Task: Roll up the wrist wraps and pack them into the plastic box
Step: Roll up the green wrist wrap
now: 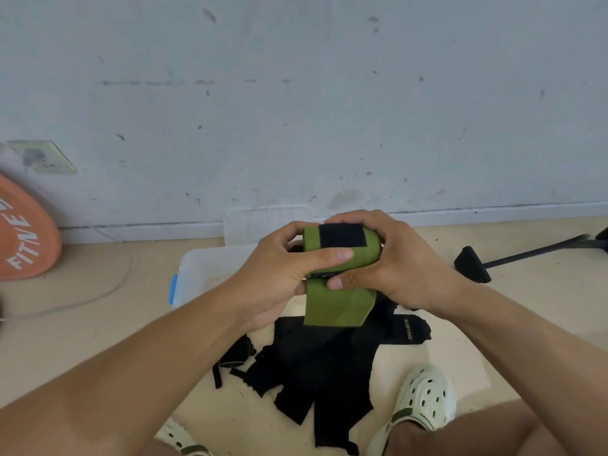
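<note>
Green wrist wrap (339, 255) held mid-air at frame centre, mostly rolled into a fat cylinder, black velcro patch (340, 236) facing up on the roll. Loose green tail (335, 306) hangs down from the roll toward 6 o'clock. Left hand (279, 271) grips the roll's left end, thumb lying across the front of the roll, fingers curled behind. Right hand (391, 258) grips the right end, fingers wrapped over the top, thumb pressing under the roll where the tail leaves. Both hands clamped on the same wrap, close together, thumbs nearly touching.

Plastic box (204, 274), clear with a blue latch (173, 289), sits on the floor just behind and below the hands, toward 9 o'clock of the roll; its inside is mostly hidden by the left hand.

Black wraps (316, 366) lie unrolled in a heap on the floor at 6 o'clock, one showing yellow "XUEYING" lettering.

White clog (424, 399) at 5 o'clock, another clog (184, 439) at 7 o'clock. Orange weight plate (23, 232) leans against the wall at 9 o'clock. Black stand leg (513, 258) at 3 o'clock.
</note>
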Action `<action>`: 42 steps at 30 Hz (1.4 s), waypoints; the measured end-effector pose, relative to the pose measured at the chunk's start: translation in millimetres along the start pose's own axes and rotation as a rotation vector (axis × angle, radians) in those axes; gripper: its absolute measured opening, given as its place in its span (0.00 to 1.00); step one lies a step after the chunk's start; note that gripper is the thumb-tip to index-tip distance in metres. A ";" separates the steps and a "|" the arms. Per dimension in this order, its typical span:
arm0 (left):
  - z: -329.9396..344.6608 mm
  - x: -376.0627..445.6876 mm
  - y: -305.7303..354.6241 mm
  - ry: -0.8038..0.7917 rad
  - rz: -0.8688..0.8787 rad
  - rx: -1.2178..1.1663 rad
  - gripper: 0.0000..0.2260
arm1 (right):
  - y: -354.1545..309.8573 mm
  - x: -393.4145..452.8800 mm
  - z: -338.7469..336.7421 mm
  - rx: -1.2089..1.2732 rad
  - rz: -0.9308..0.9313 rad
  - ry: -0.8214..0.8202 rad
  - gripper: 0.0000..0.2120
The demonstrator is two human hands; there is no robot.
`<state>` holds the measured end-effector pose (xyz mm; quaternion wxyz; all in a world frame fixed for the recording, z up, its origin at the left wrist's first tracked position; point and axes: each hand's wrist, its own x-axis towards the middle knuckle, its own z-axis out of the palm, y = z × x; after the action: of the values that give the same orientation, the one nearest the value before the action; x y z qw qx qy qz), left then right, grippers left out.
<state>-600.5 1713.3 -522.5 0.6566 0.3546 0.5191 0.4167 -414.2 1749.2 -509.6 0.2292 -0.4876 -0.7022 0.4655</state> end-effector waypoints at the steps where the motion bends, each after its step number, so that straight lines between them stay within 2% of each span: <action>1: -1.3 0.3 0.9 0.011 0.007 0.003 0.26 | -0.1 -0.4 -1.4 0.055 0.024 -0.030 0.34; 5: -7.7 3.8 2.6 0.093 0.073 0.038 0.30 | -3.4 -1.6 -7.7 0.367 0.162 -0.147 0.35; 8: -10.1 4.7 2.0 0.092 0.158 0.109 0.27 | -3.1 0.7 -7.0 0.565 0.239 -0.184 0.29; 13: -10.5 3.3 -0.8 0.085 0.233 0.211 0.28 | 2.3 0.1 0.2 0.549 0.217 -0.147 0.25; 17: -9.0 -0.2 4.5 0.015 0.119 0.100 0.32 | 0.1 0.5 -0.5 0.596 0.177 -0.078 0.26; 19: -8.5 -1.9 9.1 -0.034 0.043 -0.005 0.28 | -0.3 0.0 0.2 0.580 0.150 -0.047 0.26; 23: -9.1 -2.2 12.8 -0.008 -0.067 -0.110 0.22 | 1.6 -1.1 3.0 0.499 0.098 0.011 0.24; 29: -10.4 0.6 10.8 0.017 -0.087 -0.196 0.16 | 1.5 -1.4 4.3 0.402 0.046 0.045 0.26; 32: -12.0 2.3 10.1 0.019 -0.057 -0.227 0.19 | -0.7 -0.2 -1.1 0.437 0.073 0.030 0.24; 36: -14.8 4.6 10.7 0.025 -0.001 -0.174 0.26 | -4.8 0.3 -2.5 0.577 0.195 -0.046 0.23; 39: -16.4 5.5 10.6 0.011 0.012 -0.130 0.26 | -4.9 -1.0 -2.6 0.575 0.248 -0.093 0.23; 42: -16.3 5.1 10.3 -0.016 0.002 -0.134 0.26 | -5.2 -2.1 -4.3 0.625 0.249 -0.073 0.21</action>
<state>-617.7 1722.7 -518.6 0.6826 0.3137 0.4846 0.4481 -412.5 1748.7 -502.8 0.2837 -0.4589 -0.4681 0.6998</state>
